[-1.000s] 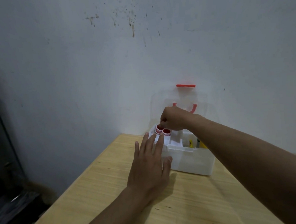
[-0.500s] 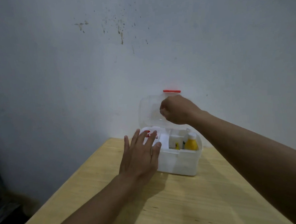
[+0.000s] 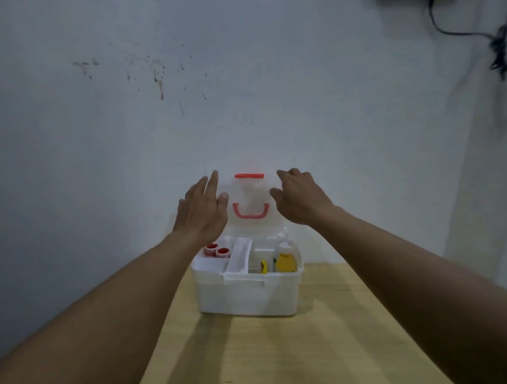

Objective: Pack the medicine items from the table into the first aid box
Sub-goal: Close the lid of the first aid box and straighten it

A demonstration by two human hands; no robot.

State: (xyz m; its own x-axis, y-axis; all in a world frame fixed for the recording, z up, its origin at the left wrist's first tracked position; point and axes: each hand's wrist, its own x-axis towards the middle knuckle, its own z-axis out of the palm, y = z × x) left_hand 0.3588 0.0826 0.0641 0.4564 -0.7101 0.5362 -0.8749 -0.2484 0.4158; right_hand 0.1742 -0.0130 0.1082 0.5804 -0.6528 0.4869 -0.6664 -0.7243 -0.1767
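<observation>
Both hands were up at the raised lid, box sitting open on the worktop.

The left hand (image 3: 201,212) and right hand (image 3: 298,199) flanked the clear lid (image 3: 251,198), fingers spread, gripping nothing; the first aid box (image 3: 248,296) stood below them, a yellow bottle (image 3: 285,261) inside.

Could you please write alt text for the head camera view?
Both open hands, left hand and right hand, reach for the raised clear lid of a white first aid box on a wooden table, packed with a yellow bottle and red-capped containers.
</observation>
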